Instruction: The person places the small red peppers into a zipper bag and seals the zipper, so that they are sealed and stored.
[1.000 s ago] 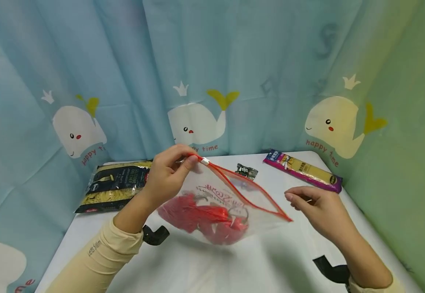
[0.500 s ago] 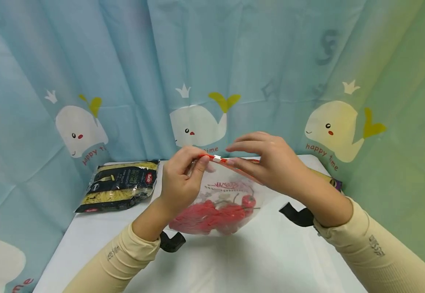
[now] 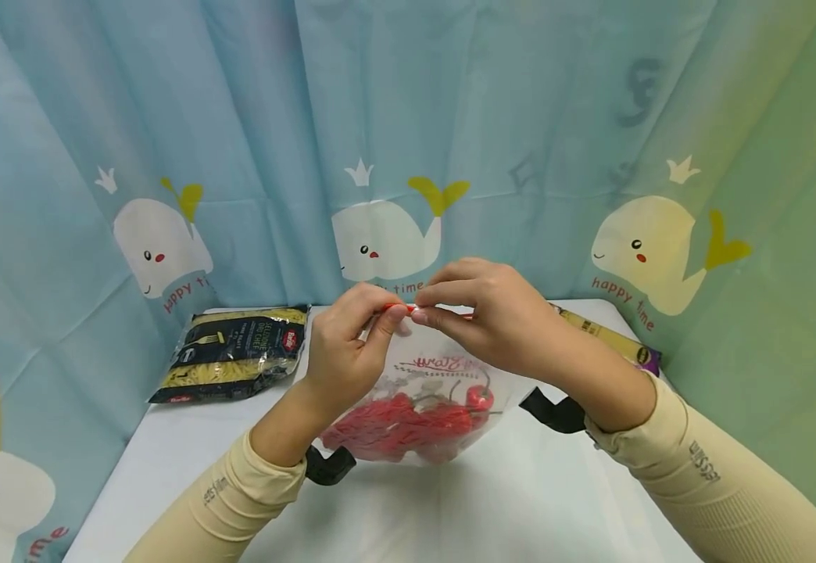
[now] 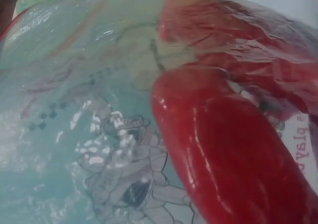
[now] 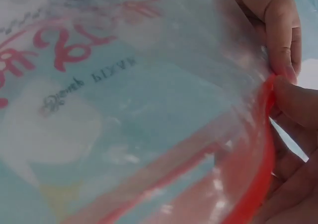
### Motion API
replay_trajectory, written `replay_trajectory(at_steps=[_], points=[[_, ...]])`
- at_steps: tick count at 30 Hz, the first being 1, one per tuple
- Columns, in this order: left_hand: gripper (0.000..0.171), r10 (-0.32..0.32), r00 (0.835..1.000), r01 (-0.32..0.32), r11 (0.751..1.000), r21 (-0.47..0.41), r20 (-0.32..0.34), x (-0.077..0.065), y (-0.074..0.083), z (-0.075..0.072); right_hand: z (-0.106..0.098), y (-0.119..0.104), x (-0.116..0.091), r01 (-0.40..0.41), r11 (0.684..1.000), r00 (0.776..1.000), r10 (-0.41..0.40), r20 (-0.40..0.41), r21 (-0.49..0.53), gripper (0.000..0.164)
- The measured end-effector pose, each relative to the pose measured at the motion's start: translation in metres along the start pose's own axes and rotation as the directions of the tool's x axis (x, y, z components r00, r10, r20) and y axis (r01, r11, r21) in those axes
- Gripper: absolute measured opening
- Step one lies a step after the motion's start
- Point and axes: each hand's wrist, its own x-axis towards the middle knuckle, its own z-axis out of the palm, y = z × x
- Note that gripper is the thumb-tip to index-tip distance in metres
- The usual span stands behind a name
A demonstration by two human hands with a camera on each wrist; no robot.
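A clear zip bag (image 3: 415, 367) with a red zip edge (image 5: 258, 184) hangs from both hands over the table. Inside it lie several shiny red peppers with thin stems (image 3: 443, 420); one pepper (image 4: 223, 144) fills much of the left wrist view. My left hand (image 3: 349, 336) pinches the red edge at its left end between thumb and forefinger. Right beside those fingertips, the thumb and forefinger of my right hand (image 3: 499, 317) pinch the zip at its white slider, which they mostly cover. Pink lettering and a printed cartoon figure show on the bag.
A black and yellow pasta packet (image 3: 232, 356) lies at the back left of the white table (image 3: 506, 508). At the back right, a long yellow and purple packet (image 3: 612, 340) is partly behind my right arm. A whale-print curtain (image 3: 520, 102) encloses the table.
My right hand has come in from the right to the zip's left end and now pinches it at the slider. My left hand keeps its pinch, slightly further right.
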Motion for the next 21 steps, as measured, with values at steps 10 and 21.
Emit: replay_trajectory(at_steps=[10,21], points=[[0.024,-0.053,0.987,0.056,0.998,0.011,-0.149,0.001,0.003,-0.013,0.001,-0.005,-0.008,0.063,0.991,0.995,-0.071,-0.066,-0.116,0.005],[0.030,-0.114,0.944,0.116,0.993,-0.010,-0.309,0.003,-0.004,-0.038,-0.010,0.005,-0.037,0.042,0.983,0.994,-0.058,-0.088,-0.181,0.004]])
